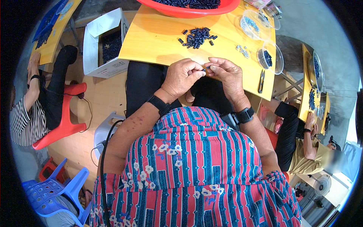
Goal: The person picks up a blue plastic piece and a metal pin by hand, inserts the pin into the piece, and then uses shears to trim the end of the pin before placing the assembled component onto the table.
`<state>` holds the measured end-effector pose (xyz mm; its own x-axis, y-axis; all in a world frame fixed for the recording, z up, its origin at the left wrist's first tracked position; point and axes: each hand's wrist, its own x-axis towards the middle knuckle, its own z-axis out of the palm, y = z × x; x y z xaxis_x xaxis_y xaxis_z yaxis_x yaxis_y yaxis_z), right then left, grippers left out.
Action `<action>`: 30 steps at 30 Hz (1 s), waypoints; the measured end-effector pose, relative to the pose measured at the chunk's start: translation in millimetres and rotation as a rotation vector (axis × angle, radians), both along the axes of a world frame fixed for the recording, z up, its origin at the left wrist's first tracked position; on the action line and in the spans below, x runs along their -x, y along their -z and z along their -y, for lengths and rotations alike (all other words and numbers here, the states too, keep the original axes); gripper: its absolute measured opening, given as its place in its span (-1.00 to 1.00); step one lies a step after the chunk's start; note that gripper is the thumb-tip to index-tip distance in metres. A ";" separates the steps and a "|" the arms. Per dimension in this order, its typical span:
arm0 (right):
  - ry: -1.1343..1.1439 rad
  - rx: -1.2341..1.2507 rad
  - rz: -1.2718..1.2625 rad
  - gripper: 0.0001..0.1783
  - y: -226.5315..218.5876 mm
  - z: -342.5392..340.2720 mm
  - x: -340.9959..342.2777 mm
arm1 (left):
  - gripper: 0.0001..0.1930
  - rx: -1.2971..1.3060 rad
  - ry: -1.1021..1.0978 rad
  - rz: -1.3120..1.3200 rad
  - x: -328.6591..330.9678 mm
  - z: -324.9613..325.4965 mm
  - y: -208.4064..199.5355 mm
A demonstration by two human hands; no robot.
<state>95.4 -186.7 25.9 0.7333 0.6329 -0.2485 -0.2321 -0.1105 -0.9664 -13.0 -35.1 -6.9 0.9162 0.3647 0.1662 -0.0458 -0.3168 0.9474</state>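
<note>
At the near edge of the yellow table, my left hand (pixel 180 78) pinches a small dark piece (pixel 203 70) between thumb and fingertips. Close beside it on the right, my right hand (pixel 229 76) has its thumb and forefinger together, with a tiny dark bit (pixel 208 67) showing at the tips. Whether the two bits are joined is too small to tell. Just beyond my hands lies a loose pile of short dark-blue tubular parts (pixel 198 38). A few small silvery pieces (pixel 242 51) are scattered to its right.
A red basin (pixel 181 12) of dark parts stands at the table's far side. Clear tubs (pixel 279 58) and a black-handled tool (pixel 261 81) are on the right. An open white carton (pixel 90 49) stands left of the table. Co-workers sit at both sides.
</note>
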 end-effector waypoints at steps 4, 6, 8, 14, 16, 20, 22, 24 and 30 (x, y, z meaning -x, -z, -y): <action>-0.006 0.022 0.078 -0.78 -1.2 -0.8 0.1 | -0.89 -0.019 0.001 0.002 0.2 -0.5 -0.6; 0.004 0.025 0.078 -0.78 -2.4 -0.7 1.3 | -0.89 -0.011 0.001 0.003 0.1 0.0 -0.9; -0.006 0.023 0.090 -0.78 -3.6 -0.9 1.6 | -0.89 -0.002 0.002 0.003 -0.2 0.2 -1.2; -0.034 0.049 0.114 -0.79 -4.5 -3.2 3.3 | -0.89 0.001 0.000 0.017 0.0 -0.2 0.2; -0.044 0.061 0.125 -0.79 -2.7 -3.2 2.4 | -0.89 -0.004 0.005 0.024 0.0 -0.8 0.6; -0.084 0.098 0.180 -0.76 -1.1 -3.3 2.6 | -0.89 -0.006 0.002 0.033 0.3 -0.5 0.1; -0.083 0.099 0.194 -0.77 -0.6 -4.1 3.6 | -0.89 -0.015 0.002 0.031 0.5 -0.7 -0.9; -0.104 0.105 0.333 -0.79 0.4 -4.2 4.1 | -0.89 -0.017 -0.003 0.032 0.0 -0.4 -0.4; -0.072 0.203 0.721 -0.85 4.9 -7.4 7.1 | -0.89 -0.020 -0.013 0.020 -0.7 0.8 0.6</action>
<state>88.3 -179.3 21.0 0.7172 0.6780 0.1609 0.4652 -0.2941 -0.8349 -12.3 -35.8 -7.5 0.9078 0.3728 0.1922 -0.0607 -0.3366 0.9397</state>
